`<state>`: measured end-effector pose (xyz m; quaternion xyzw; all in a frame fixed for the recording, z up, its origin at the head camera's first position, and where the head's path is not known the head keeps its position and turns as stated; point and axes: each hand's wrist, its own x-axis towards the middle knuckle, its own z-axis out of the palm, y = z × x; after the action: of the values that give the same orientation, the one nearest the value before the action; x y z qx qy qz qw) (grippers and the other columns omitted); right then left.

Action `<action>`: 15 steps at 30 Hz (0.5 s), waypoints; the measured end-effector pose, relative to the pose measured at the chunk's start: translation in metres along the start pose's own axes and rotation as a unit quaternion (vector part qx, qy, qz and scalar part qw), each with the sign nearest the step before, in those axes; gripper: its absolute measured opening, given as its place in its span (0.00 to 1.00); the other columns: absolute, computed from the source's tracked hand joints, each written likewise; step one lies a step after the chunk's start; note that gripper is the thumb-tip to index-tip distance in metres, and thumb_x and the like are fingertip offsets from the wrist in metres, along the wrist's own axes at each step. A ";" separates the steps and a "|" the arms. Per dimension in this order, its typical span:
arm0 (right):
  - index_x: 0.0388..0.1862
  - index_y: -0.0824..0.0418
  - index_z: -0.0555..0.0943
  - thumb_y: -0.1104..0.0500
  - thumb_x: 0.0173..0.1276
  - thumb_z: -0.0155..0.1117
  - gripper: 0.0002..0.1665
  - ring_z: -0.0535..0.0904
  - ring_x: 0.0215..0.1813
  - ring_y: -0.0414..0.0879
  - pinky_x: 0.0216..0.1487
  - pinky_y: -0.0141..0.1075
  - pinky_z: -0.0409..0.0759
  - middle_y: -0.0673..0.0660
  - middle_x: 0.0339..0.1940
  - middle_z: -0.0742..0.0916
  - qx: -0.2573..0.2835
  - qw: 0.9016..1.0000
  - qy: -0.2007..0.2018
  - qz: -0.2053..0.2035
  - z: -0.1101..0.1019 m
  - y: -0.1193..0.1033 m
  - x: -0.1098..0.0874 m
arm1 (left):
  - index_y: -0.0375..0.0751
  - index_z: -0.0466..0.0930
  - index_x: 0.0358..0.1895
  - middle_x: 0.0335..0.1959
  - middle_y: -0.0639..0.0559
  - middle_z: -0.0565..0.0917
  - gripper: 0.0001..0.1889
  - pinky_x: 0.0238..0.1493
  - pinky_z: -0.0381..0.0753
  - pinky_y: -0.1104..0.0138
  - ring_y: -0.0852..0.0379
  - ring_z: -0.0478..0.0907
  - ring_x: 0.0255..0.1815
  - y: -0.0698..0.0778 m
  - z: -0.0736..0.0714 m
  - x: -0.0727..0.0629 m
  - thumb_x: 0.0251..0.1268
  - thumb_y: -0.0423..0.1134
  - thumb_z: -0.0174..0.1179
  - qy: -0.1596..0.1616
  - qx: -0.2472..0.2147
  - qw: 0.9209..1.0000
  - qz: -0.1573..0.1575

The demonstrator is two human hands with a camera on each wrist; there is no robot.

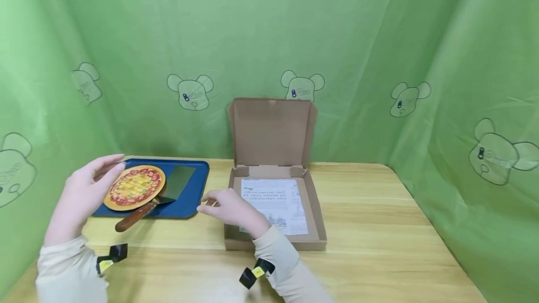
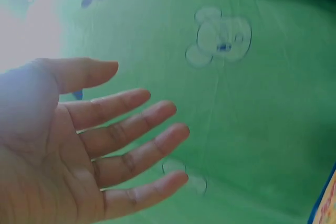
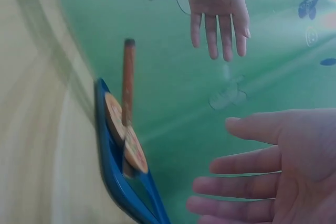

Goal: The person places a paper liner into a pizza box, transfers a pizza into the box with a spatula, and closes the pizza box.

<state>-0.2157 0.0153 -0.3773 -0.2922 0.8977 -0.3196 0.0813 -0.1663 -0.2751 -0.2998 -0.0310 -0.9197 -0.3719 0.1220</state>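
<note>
A metal spatula with a brown wooden handle (image 1: 139, 215) slants from near left to far right, its blade beside a round, red-and-yellow-topped pizza (image 1: 134, 186) on a rectangular blue tray (image 1: 199, 193). The handle overhangs the tray's near edge; in the head view, its end lies nearer the left hand (image 1: 86, 191) than the right hand (image 1: 229, 207). Both hands hover, fingers apart, gripping nothing.
</note>
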 end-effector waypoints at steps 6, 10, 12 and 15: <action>0.52 0.57 0.83 0.43 0.71 0.59 0.22 0.83 0.46 0.38 0.45 0.24 0.80 0.51 0.48 0.88 0.001 1.000 0.001 -0.005 0.020 -0.016 0.010 | 0.45 0.63 0.73 0.66 0.34 0.73 0.29 0.63 0.74 0.54 0.67 0.75 0.58 -0.034 -0.014 0.001 0.75 0.55 0.46 0.017 0.002 1.000 -0.004; 0.48 0.55 0.85 0.41 0.69 0.60 0.21 0.82 0.43 0.34 0.43 0.22 0.79 0.49 0.44 0.89 0.024 0.999 0.019 -0.010 0.035 -0.024 0.017 | 0.46 0.62 0.72 0.63 0.51 0.79 0.28 0.45 0.70 0.86 0.90 0.65 0.45 -0.056 -0.020 0.001 0.76 0.54 0.46 0.026 -0.005 1.000 -0.003; 0.46 0.54 0.85 0.40 0.68 0.61 0.21 0.81 0.40 0.31 0.41 0.21 0.79 0.47 0.40 0.89 0.046 0.999 0.028 -0.006 0.043 -0.028 0.022 | 0.44 0.62 0.72 0.56 0.67 0.81 0.28 0.40 0.67 0.89 0.89 0.67 0.44 -0.066 -0.022 0.001 0.76 0.53 0.46 0.029 -0.018 0.999 -0.004; 0.43 0.51 0.86 0.38 0.67 0.61 0.21 0.79 0.36 0.29 0.38 0.22 0.78 0.44 0.36 0.88 0.084 0.995 0.042 0.011 0.058 -0.033 0.029 | 0.42 0.61 0.73 0.45 0.85 0.75 0.28 0.39 0.69 0.89 0.87 0.70 0.43 -0.078 -0.022 0.003 0.77 0.53 0.45 0.027 -0.043 0.999 -0.009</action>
<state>-0.2044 -0.0523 -0.4006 -0.2606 0.8734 -0.4052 0.0710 -0.1760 -0.3467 -0.3368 -0.0183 -0.8994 -0.4132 0.1418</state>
